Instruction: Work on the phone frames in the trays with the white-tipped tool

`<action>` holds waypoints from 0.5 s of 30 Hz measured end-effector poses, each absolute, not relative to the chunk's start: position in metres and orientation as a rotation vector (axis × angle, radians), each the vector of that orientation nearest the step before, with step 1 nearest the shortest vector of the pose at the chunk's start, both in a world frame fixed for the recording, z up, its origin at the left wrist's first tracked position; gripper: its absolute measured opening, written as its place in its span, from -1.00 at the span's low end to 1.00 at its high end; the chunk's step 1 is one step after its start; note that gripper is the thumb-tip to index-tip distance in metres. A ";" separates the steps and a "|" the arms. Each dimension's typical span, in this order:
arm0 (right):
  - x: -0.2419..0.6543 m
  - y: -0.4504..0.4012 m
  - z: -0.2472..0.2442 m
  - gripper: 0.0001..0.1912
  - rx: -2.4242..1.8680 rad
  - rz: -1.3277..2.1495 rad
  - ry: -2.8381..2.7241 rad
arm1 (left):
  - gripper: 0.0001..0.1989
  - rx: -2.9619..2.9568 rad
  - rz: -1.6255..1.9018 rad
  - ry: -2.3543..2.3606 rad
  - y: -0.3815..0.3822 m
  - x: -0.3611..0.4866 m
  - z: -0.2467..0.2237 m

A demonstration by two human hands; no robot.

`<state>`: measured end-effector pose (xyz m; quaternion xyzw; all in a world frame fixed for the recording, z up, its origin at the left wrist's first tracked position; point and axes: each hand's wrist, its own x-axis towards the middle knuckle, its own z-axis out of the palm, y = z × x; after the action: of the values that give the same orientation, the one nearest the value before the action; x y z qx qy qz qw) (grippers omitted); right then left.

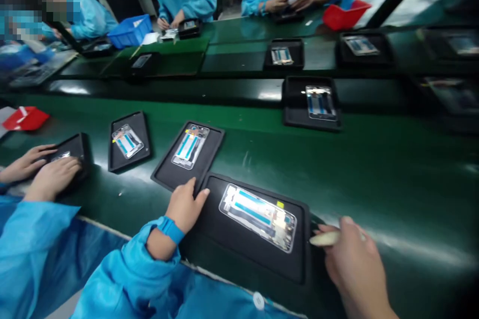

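Note:
A black tray lies in front of me, holding an opened phone body with blue strips and a small yellow tab. Another black tray with a similar phone body touches its upper left side. My left hand, with a blue wristband, rests at the corner where the two trays meet, thumb and forefinger apart, holding nothing. Just right of the nearer tray, my right hand is closed around a pale pointed tool, its tip close to the tray's right edge.
At the left, another person's hands cover a tray. A further tray stands between. Beyond run belts with trays, a blue bin and a red bin; people in blue work there. Another red bin is far left.

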<state>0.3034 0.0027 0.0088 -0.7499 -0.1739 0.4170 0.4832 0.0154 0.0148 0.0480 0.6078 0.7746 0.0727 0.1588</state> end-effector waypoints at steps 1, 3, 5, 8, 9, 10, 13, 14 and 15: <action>0.300 0.004 0.009 -0.65 -1.857 1.033 -0.482 | -0.48 1.706 0.195 2.178 0.014 0.017 0.050; 0.296 0.008 0.012 -0.62 -1.937 1.053 -0.599 | -0.48 1.677 0.222 2.123 0.012 0.024 0.053; 0.293 0.011 0.014 -0.60 -2.024 1.044 -0.687 | -0.50 1.710 0.263 2.092 0.008 0.033 0.056; 0.296 0.015 0.013 -0.60 -2.093 0.979 -0.752 | -0.55 1.809 0.282 2.096 -0.007 0.041 0.054; 0.297 0.015 0.012 -0.60 -2.101 0.965 -0.772 | -0.56 1.834 0.284 2.108 -0.014 0.041 0.052; 0.299 0.016 0.010 -0.61 -2.107 0.954 -0.793 | -0.58 1.844 0.286 2.125 -0.022 0.041 0.048; 0.303 0.019 0.006 -0.64 -2.139 0.958 -0.845 | -0.57 1.728 0.302 2.191 -0.044 0.037 0.037; 0.304 0.020 0.005 -0.64 -2.152 0.968 -0.855 | -0.56 1.650 0.317 2.205 -0.050 0.036 0.034; 0.305 0.021 0.004 -0.65 -2.163 0.975 -0.860 | -0.55 1.569 0.342 2.210 -0.054 0.035 0.032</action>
<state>0.3051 0.0212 0.0037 -0.8165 -0.3248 0.3681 0.3038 0.0348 -0.0538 0.0320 0.5622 0.7922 0.1224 0.2035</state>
